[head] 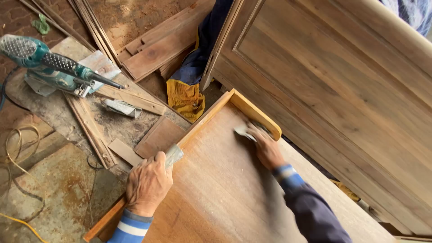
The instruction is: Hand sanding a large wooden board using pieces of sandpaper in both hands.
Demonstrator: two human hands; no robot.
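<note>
A flat wooden panel (225,180) with a raised lighter wood border lies tilted in front of me. My left hand (148,182) grips its left border rail, fingers curled over the edge, with a folded grey piece of sandpaper (173,154) under the thumb. My right hand (265,146) presses a second grey piece of sandpaper (241,131) against the panel surface just inside the far corner, beside the rounded top rail (256,116). Both sleeves are dark blue with striped cuffs.
A large framed wooden door panel (342,81) leans at the right. A teal power tool (49,63) rests on boards at upper left. Loose planks (157,42), offcuts, a blue and yellow cloth (186,92) and cables (13,153) lie on the dusty floor.
</note>
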